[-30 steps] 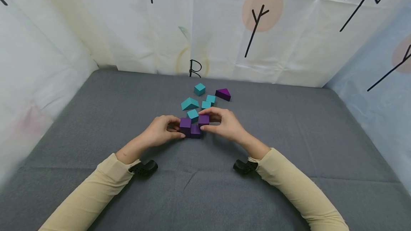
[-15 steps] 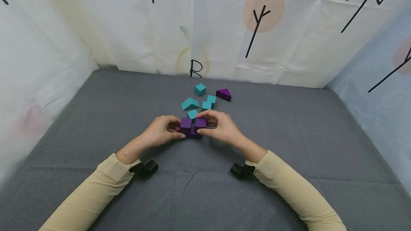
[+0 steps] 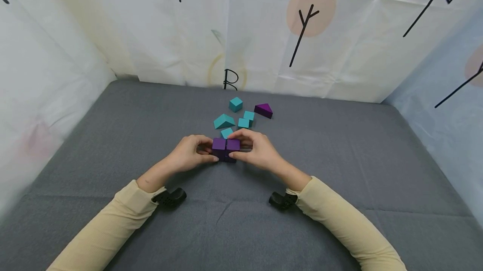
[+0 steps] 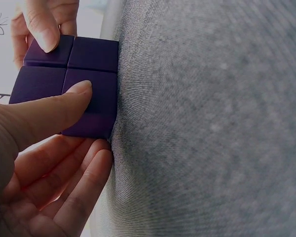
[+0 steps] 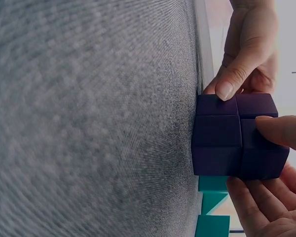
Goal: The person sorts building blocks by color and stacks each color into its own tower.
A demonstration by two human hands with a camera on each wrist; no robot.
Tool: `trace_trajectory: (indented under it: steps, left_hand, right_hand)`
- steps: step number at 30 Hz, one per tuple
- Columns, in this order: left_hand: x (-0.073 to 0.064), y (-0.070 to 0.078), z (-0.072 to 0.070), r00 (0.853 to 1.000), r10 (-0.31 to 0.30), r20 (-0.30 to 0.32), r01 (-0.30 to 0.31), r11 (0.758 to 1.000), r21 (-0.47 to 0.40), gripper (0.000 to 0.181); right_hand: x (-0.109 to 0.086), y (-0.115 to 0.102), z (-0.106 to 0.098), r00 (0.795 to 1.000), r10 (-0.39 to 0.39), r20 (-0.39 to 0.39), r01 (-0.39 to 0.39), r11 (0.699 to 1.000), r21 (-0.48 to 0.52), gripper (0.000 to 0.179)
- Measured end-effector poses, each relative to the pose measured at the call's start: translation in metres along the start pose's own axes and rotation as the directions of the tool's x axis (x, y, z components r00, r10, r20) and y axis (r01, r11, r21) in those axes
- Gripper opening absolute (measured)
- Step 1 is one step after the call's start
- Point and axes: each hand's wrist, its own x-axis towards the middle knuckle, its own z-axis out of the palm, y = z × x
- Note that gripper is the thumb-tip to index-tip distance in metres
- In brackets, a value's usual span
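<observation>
Purple cube [image 3: 233, 144], upper right of a two-by-two stack [image 5: 217, 131] on grey worktop [image 3: 226, 233]; gap to its left, plain a second ago, now a seam. Right hand [image 3: 259, 150] pinches it; left hand [image 3: 188, 153] holds the lower-left cube [image 4: 99, 107]. Stack's broad face toward person [image 3: 339, 216], long axis left-right.

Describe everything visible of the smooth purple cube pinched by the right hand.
The smooth dark purple cube, perhaps painted wood, has flat faces and straight edges. It sits roughly level, upper right in a two-by-two purple block stack, bounded by thin seams. The right hand pinches it, thumb on the near face.
</observation>
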Motion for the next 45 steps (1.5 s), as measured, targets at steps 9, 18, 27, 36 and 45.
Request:
trace_trajectory:
  steps: [9, 18, 27, 36, 45]
  left_hand:
    - [0.001, -0.001, 0.000, 1.000, 0.008, 0.000, -0.008, 1.000, -0.007, 0.032]
    - [0.001, 0.000, 0.001, 1.000, 0.000, 0.006, 0.000, 1.000, -0.016, 0.032]
    - [0.002, -0.001, 0.001, 1.000, 0.004, 0.005, -0.004, 1.000, 0.009, 0.032]
    - [0.002, -0.001, 0.001, 1.000, 0.001, 0.002, -0.001, 1.000, 0.030, 0.034]
    - [0.002, -0.002, 0.000, 1.000, 0.006, 0.004, -0.006, 1.000, 0.019, 0.034]
  right_hand:
    - [0.002, 0.000, 0.000, 1.000, -0.010, 0.001, 0.010, 1.000, -0.025, 0.041]
    - [0.003, 0.004, -0.001, 1.000, -0.009, 0.025, 0.009, 1.000, -0.011, 0.049]
    - [0.005, 0.013, -0.021, 0.998, -0.057, 0.038, 0.055, 0.997, 0.056, 0.046]
    - [0.009, 0.031, -0.043, 0.993, -0.042, -0.109, 0.037, 0.998, -0.042, 0.035]
    - [0.021, 0.040, -0.061, 0.973, 0.054, -0.225, -0.082, 0.990, -0.117, 0.030]
